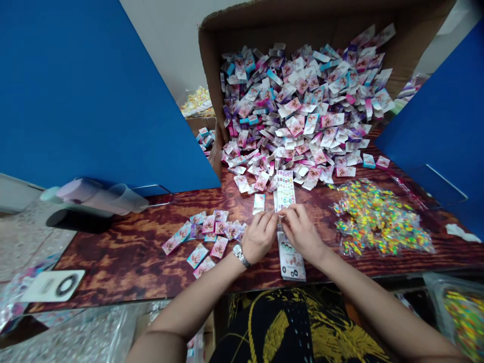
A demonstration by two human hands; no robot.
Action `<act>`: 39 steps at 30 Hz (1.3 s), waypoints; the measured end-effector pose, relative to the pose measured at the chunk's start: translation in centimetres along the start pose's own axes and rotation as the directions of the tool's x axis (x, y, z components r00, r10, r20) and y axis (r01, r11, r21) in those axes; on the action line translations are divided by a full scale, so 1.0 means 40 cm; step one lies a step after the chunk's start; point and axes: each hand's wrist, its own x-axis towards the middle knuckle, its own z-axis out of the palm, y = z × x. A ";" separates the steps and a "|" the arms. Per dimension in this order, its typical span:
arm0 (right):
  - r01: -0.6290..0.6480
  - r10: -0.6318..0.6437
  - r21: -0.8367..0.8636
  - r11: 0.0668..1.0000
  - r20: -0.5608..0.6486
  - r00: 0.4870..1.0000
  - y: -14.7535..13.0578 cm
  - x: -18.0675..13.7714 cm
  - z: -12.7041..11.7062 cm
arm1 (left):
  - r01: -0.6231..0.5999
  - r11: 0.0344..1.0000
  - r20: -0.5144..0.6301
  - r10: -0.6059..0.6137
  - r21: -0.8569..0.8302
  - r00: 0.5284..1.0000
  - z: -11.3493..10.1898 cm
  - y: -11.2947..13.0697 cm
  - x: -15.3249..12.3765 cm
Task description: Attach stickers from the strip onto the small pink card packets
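My left hand (259, 236), with a watch on the wrist, and my right hand (302, 233) meet at the middle of the wooden table (124, 252). Both pinch the lower end of a long sticker strip (285, 189) that lies pointing away from me. A white card with round holes (290, 259) lies under my right wrist. One small folded header card (259, 202) sits just left of the strip. A group of pink and blue header cards (206, 234) lies left of my left hand.
A tipped cardboard box (212, 60) spills a big heap of header cards (298, 106) across the back of the table. Clear bags of colourful stickers (378, 219) lie at right. Blue partitions (94, 91) stand on both sides. A tape roll on a white card (56, 285) lies at far left.
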 end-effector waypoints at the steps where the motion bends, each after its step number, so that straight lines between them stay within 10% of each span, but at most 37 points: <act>1: 0.030 -0.030 -0.045 0.999 0.009 1.000 0.004 0.004 -0.003 | -0.002 1.000 -0.009 0.001 -0.009 1.000 0.000 -0.001 -0.003; 6: 0.065 -0.038 -0.253 0.965 0.110 0.993 0.039 0.028 -0.032 | -0.052 0.997 -0.051 0.049 -0.064 0.997 0.001 -0.002 -0.014; 13: -0.180 0.139 0.237 0.955 0.180 0.974 0.062 0.021 -0.013 | -0.003 0.980 0.019 0.007 -0.197 1.000 -0.001 0.004 -0.005; 19: -0.404 0.221 0.664 0.629 0.346 0.912 0.077 0.002 -0.018 | 0.123 0.931 0.055 -0.111 -0.344 0.992 0.000 -0.001 -0.005; 28: -0.297 0.307 0.346 0.890 0.029 0.951 0.023 -0.021 -0.013 | 0.064 0.951 -0.039 -0.079 -0.301 0.996 0.006 0.015 -0.008; 39: -0.395 0.413 0.670 0.628 0.143 0.899 0.040 -0.015 0.022 | 0.085 0.957 -0.043 -0.100 -0.276 0.994 0.006 0.013 -0.009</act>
